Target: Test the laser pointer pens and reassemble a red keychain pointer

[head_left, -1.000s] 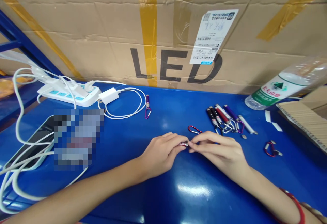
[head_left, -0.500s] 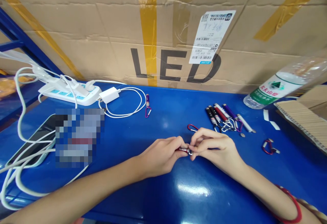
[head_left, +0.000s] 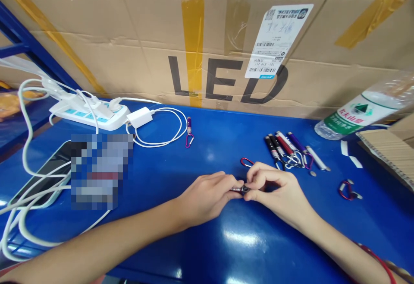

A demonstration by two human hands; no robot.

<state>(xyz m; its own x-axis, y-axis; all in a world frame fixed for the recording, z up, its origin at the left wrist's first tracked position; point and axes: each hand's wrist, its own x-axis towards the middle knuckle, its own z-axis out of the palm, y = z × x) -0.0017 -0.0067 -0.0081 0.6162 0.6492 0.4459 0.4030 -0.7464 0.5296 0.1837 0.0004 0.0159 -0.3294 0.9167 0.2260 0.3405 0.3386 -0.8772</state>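
Note:
My left hand and my right hand meet at the middle of the blue table. Between their fingertips they pinch a small keychain flashlight, only its silver end showing. A red carabiner lies just behind my right hand. Further right lies a cluster of several small flashlights in black, red, purple and silver. A lone purple flashlight with a pink clip lies toward the back left.
A large cardboard box marked LED walls off the back. A white power strip, charger and cables sit at left beside a phone. A water bottle, corrugated cardboard and another red carabiner are at right.
Both hands stay together on the small flashlight. The right hand's fingers have curled in tighter around its end; the view has shifted slightly.

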